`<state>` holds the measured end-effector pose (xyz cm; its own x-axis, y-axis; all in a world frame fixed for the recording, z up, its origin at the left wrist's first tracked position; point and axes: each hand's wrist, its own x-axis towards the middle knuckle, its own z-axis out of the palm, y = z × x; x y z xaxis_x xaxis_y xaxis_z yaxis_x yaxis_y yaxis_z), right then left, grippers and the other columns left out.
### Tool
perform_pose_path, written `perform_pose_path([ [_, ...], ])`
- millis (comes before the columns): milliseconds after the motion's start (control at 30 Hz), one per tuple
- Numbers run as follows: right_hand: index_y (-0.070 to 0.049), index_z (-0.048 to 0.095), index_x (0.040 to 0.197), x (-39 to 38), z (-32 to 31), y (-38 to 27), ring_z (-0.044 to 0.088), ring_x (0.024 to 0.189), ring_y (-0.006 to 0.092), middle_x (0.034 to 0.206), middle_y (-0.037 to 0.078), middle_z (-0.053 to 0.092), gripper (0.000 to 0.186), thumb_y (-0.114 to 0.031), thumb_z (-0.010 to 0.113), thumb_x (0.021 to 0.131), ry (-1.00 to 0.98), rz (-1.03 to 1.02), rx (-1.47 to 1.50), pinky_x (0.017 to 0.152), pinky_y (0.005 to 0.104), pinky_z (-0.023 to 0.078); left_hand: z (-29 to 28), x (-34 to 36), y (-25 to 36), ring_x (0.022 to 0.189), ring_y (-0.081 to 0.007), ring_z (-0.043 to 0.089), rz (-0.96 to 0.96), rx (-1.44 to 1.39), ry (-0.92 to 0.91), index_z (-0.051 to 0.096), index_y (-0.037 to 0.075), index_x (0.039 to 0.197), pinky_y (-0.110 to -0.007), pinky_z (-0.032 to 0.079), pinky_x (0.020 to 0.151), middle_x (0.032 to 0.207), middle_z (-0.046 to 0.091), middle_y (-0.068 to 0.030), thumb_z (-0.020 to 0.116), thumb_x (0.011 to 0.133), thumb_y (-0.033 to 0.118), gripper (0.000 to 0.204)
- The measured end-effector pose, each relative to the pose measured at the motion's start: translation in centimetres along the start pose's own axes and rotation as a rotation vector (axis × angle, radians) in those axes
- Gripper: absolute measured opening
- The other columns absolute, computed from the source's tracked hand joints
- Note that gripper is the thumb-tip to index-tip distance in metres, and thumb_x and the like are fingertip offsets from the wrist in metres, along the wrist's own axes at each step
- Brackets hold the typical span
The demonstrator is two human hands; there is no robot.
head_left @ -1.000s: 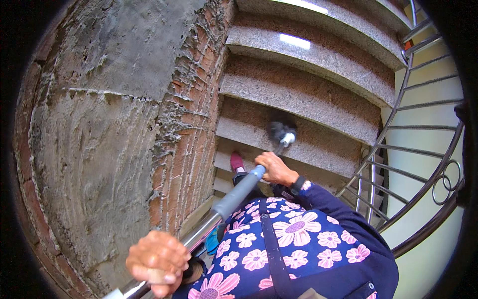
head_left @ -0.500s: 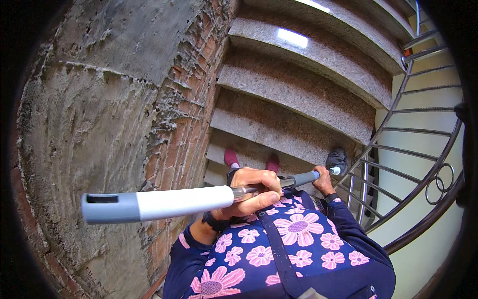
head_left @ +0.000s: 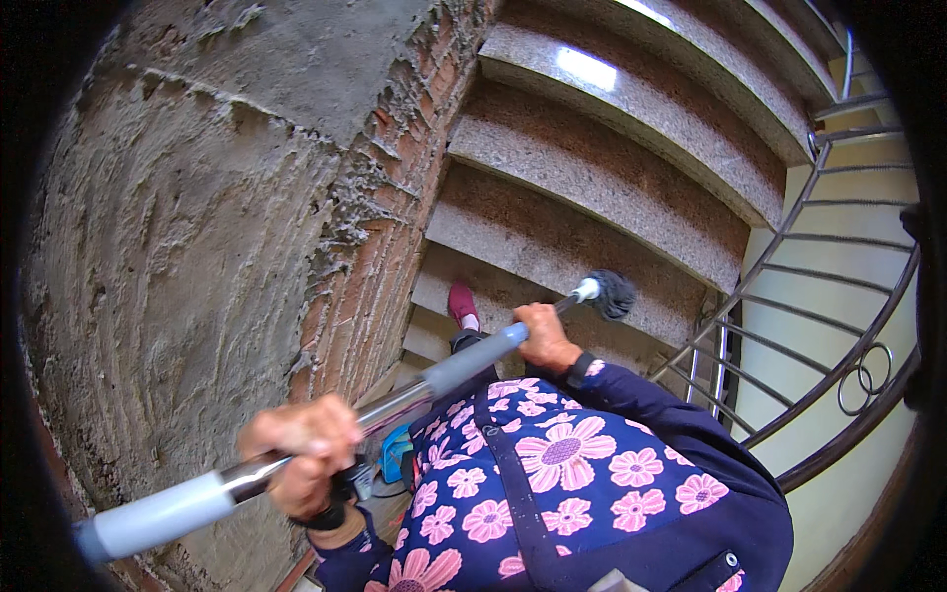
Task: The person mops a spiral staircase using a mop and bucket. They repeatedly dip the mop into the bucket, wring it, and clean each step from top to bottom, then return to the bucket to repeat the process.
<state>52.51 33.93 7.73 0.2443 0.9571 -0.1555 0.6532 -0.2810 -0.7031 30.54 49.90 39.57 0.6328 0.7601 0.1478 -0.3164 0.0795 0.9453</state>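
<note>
Both my hands are closed around the long pole of a mop, which slants from lower left to upper right across my body. My left hand grips the bare metal part just above the white and grey handle end. My right hand wraps the pole farther along, beyond the blue-grey sleeve. Past that hand, a white joint joins the dark grey mop head, which is over a granite stair step. Whether the head presses on the step I cannot tell.
A rough, unplastered cement and brick wall stands close on the left. On the right runs a metal railing with a dark handrail. One maroon shoe shows on a step. A blue object lies below my left arm.
The mop's handle end has swung down and left with my left hand. My right hand and the mop head have moved up and left. Only one shoe shows now.
</note>
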Motion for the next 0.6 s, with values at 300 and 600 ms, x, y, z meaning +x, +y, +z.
perform_pose_path([
  [300, -0.012, 0.062, 0.083, 10.0, 8.0, -14.0, 0.056, 0.092, 0.0274, 0.085, 0.008, 0.062, 0.023, -0.019, 0.069, 0.062, -0.321, -0.391, 0.086, 0.081, 0.0401, 0.038, -2.5, -7.6, 9.3, 0.047, -0.0096, 0.043, 0.261, 0.476, 0.328, 0.040, 0.009, 0.087, -0.029, 0.038, 0.059, 0.055, 0.041, 0.0027, 0.051, 0.097, 0.021, 0.019],
  [600, -0.015, 0.059, 0.081, 12.8, 9.9, -17.2, 0.058, 0.088, 0.0277, 0.079, 0.006, 0.060, 0.022, -0.024, 0.069, 0.064, -0.490, -0.668, 0.091, 0.080, 0.0399, 0.040, -0.7, -12.5, 9.0, 0.046, -0.0118, 0.040, 0.381, 0.726, 0.470, 0.042, 0.007, 0.083, -0.032, 0.040, 0.056, 0.056, 0.040, 0.0009, 0.050, 0.095, 0.029, 0.026],
])
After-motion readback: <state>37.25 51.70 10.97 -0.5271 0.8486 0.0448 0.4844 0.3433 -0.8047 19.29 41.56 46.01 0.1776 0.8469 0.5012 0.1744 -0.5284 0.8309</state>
